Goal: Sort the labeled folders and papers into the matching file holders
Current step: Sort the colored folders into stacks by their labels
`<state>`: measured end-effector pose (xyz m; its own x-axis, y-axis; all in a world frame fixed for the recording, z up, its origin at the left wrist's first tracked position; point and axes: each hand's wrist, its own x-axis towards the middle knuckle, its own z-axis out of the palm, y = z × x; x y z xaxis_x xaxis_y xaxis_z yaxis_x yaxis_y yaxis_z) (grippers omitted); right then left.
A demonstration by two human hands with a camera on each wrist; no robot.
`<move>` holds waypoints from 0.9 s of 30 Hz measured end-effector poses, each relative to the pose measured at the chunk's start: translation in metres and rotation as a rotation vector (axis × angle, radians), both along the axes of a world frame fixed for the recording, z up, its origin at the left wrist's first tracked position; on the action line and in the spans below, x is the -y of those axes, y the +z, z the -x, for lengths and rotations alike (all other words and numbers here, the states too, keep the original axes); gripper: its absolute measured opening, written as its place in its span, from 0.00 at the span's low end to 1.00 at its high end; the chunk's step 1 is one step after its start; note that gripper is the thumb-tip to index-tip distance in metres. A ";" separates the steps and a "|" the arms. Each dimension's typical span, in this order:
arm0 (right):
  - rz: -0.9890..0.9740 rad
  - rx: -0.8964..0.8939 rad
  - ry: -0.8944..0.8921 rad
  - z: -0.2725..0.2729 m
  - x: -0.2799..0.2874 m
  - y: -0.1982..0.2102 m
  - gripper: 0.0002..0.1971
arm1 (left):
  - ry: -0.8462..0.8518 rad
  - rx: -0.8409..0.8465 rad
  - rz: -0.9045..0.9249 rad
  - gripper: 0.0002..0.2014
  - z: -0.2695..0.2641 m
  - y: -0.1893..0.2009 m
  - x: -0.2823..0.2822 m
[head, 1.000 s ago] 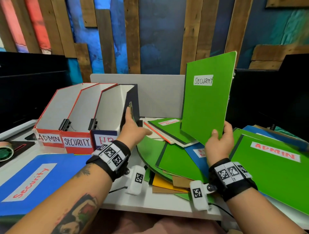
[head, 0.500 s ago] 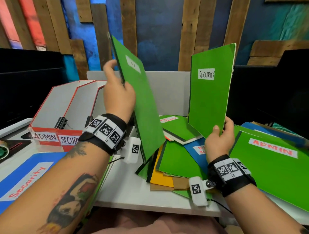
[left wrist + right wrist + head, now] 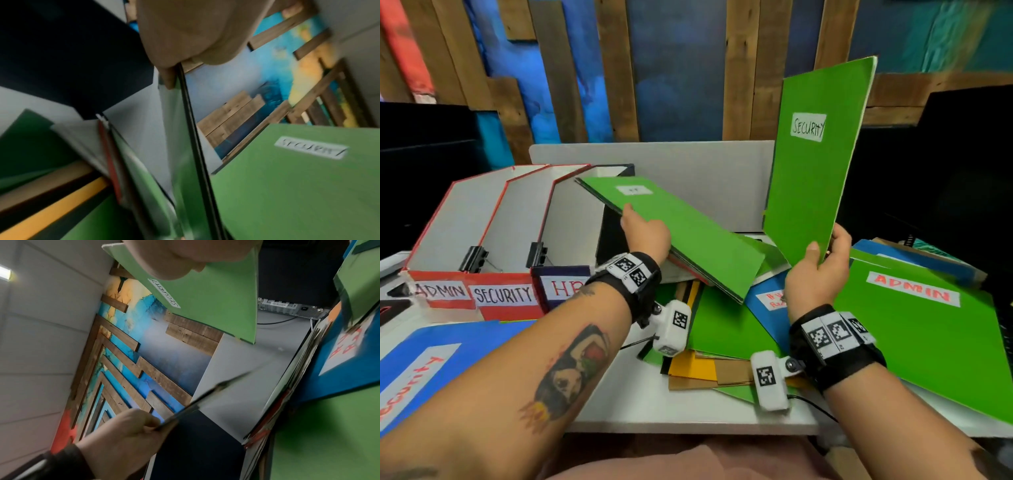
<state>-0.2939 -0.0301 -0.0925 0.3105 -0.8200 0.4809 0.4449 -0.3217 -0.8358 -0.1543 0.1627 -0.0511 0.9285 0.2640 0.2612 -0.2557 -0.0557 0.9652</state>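
Observation:
My left hand [image 3: 643, 233] grips the edge of a green folder [image 3: 688, 233] with a small white label, tilted low, its far corner over the HR holder [image 3: 571, 284]. In the left wrist view the fingers [image 3: 168, 78] pinch that folder's dark edge [image 3: 193, 129]. My right hand [image 3: 816, 270] holds a green folder labeled SECURITY [image 3: 815, 164] upright by its bottom edge; the same SECURITY folder [image 3: 216, 293] shows in the right wrist view. Holders marked ADMIN [image 3: 441, 291] and SECURITY [image 3: 503, 294] stand left of the HR one.
A loose pile of green, blue, yellow and brown folders [image 3: 722, 329] lies mid-table. A green ADMIN folder [image 3: 928, 335] lies at right, a blue Security folder [image 3: 421, 370] at front left. A white partition [image 3: 688, 171] stands behind; black monitors flank both sides.
My left hand took a green folder from beside the HR holder, raised it upright, then tipped it down toward the HR holder. The right hand kept the SECURITY folder upright.

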 end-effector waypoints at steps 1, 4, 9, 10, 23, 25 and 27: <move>-0.004 0.012 0.010 0.001 0.000 0.001 0.19 | -0.039 -0.007 -0.020 0.34 -0.001 -0.006 0.007; 0.009 0.033 0.052 0.002 0.000 0.001 0.19 | -0.197 -0.139 -0.103 0.37 -0.009 -0.017 0.028; -0.018 -0.036 0.115 -0.008 -0.003 -0.004 0.20 | -0.373 -0.439 -0.246 0.59 -0.026 -0.029 0.039; -0.023 -0.039 0.135 -0.010 -0.004 -0.005 0.21 | -0.321 -0.435 -0.259 0.56 -0.019 -0.025 0.039; 0.133 -0.021 0.339 0.000 -0.045 0.000 0.21 | -0.022 0.499 -0.366 0.36 0.052 0.045 -0.010; 0.172 0.020 0.400 0.005 -0.058 0.006 0.21 | 0.016 0.594 -0.427 0.34 0.068 0.060 -0.020; 0.205 0.066 0.483 0.012 -0.070 0.015 0.20 | 0.061 0.663 -0.489 0.34 0.085 0.073 -0.029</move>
<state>-0.3055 0.0397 -0.0778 0.5929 -0.4782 0.6479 0.6325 -0.2214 -0.7422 -0.2395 0.1915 0.0220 0.5288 0.0237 0.8484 -0.7467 -0.4623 0.4782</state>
